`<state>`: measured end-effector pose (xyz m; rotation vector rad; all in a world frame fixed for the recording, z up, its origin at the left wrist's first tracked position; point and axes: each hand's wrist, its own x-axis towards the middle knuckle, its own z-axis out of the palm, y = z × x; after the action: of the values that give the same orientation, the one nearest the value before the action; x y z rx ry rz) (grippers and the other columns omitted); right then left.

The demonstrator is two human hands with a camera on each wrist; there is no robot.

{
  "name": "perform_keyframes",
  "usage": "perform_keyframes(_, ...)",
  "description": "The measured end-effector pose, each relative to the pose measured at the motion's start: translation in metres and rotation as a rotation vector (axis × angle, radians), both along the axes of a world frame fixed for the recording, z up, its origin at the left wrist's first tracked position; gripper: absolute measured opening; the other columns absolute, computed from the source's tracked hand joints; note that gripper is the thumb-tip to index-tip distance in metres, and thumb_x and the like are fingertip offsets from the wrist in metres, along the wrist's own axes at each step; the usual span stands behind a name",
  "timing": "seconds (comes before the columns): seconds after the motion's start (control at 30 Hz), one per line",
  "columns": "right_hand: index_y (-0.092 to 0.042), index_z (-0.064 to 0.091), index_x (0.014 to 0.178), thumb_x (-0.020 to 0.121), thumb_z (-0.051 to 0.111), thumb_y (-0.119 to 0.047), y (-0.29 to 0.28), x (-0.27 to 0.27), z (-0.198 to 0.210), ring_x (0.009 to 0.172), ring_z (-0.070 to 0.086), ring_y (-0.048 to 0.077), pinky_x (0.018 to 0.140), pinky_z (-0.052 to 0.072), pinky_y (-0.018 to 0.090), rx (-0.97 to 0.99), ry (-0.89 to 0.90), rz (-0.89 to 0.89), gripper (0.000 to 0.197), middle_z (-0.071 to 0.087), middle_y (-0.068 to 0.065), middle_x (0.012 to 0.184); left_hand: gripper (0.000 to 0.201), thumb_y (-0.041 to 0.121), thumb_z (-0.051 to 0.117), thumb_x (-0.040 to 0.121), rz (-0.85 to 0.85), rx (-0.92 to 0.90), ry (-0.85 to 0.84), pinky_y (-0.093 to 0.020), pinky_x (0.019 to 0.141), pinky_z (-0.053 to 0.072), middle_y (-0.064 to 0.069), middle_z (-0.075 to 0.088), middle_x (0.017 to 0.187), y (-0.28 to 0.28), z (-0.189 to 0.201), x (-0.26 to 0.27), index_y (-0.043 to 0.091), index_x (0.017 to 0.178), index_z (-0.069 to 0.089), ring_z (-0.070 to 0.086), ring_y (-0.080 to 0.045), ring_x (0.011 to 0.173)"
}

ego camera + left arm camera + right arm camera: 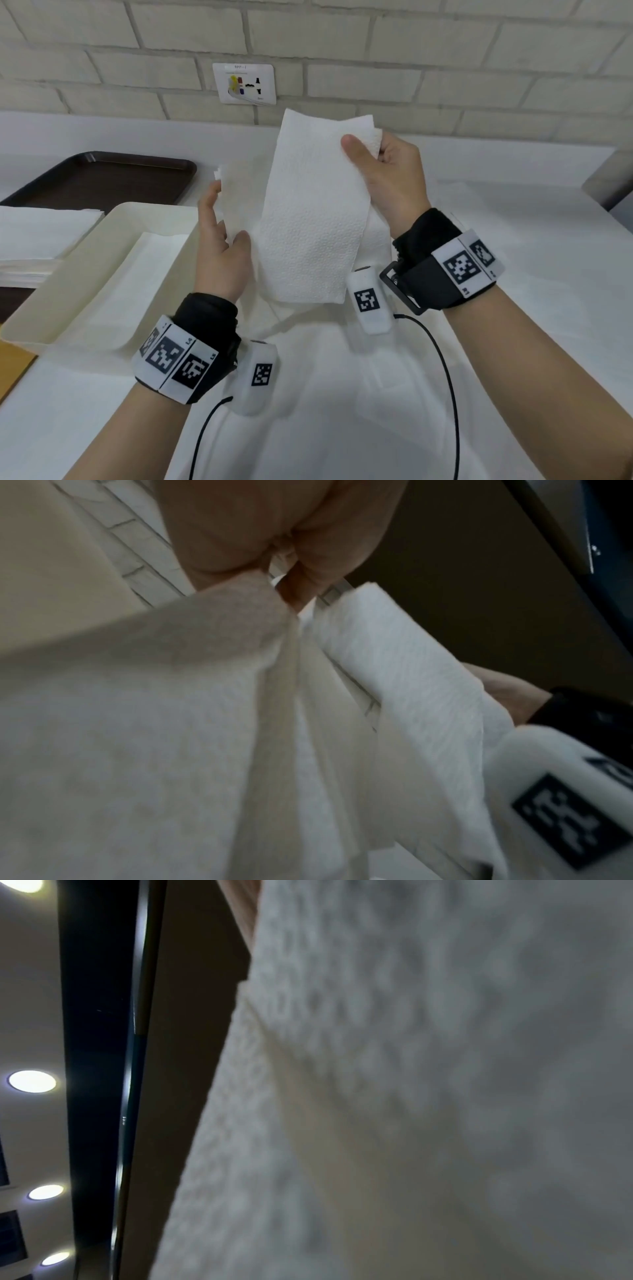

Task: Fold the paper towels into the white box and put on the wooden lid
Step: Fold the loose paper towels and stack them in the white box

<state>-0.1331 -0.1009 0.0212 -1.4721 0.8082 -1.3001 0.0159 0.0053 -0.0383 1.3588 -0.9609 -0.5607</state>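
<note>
A white embossed paper towel (308, 212) hangs in the air over the table, partly folded lengthwise. My right hand (366, 142) pinches its upper right corner, thumb in front. My left hand (227, 212) holds the towel's left flap (236, 192) between thumb and fingers; the left wrist view shows the paper towel (192, 696) pinched there. In the right wrist view the paper towel (411, 1083) fills most of the picture. The white box (85, 260) lies open at the left with a flat towel (137, 274) inside. A corner of the wooden lid (13, 363) shows at the lower left.
A stack of unfolded paper towels (41, 233) sits at the far left, beside a dark brown tray (102, 178). A white cloth (513, 274) covers the table. A brick wall with a socket plate (244, 83) stands behind.
</note>
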Motion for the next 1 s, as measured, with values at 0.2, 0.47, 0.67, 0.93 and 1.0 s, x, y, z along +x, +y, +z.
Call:
perform_keyframes(0.2,-0.013,0.061,0.067,0.085,0.064,-0.01,0.0,0.0,-0.007,0.06,0.061,0.005,0.061,0.05,0.018,0.039,0.009,0.096,0.018,0.066,-0.01,0.061,0.086,-0.006,0.039,0.08,0.0,-0.026,-0.047,-0.053,0.104,0.038,-0.002,0.04,0.145,-0.002,0.009,0.002,0.07,0.117,0.028,0.052,-0.027,0.12)
perform_keyframes(0.47,-0.018,0.066,0.076,0.08,0.071,-0.015,0.001,0.006,-0.012,0.073,0.067,0.013,0.071,0.055,0.03,-0.006,0.153,0.118,0.007,0.07,-0.005,0.076,0.032,0.018,0.039,0.095,-0.101,0.167,0.235,-0.037,0.095,0.046,-0.009,0.07,0.101,-0.004,0.014,-0.004,0.006,0.099,0.069,0.064,-0.024,0.098)
perform_keyframes(0.67,-0.012,0.064,0.074,0.08,0.071,-0.021,0.001,0.009,-0.013,0.072,0.063,0.018,0.068,0.052,0.033,-0.026,0.224,0.086,0.013,0.066,0.003,0.075,0.022,0.018,0.056,0.092,-0.075,0.1,0.146,-0.01,0.052,0.043,0.011,0.065,0.057,-0.001,0.02,-0.019,0.008,0.074,0.064,0.059,-0.001,0.052)
perform_keyframes(0.93,0.008,0.047,0.07,0.093,0.054,-0.019,0.002,-0.003,-0.003,0.056,0.03,0.013,0.054,0.028,0.024,-0.104,0.2,0.031,0.036,0.034,0.01,0.062,0.041,0.033,0.056,0.09,0.081,0.101,0.129,-0.033,0.07,0.038,-0.012,0.053,0.079,-0.01,0.008,-0.001,-0.006,0.081,0.062,0.047,-0.022,0.073)
perform_keyframes(1.0,0.014,0.052,0.085,0.092,0.049,-0.024,0.003,-0.009,0.0,0.069,0.044,0.021,0.065,0.038,0.032,-0.131,0.176,0.014,0.038,0.052,0.022,0.074,0.044,0.037,0.055,0.087,0.126,0.111,0.125,-0.034,0.072,0.039,-0.011,0.053,0.077,-0.012,0.004,0.007,-0.005,0.077,0.06,0.048,-0.022,0.073)
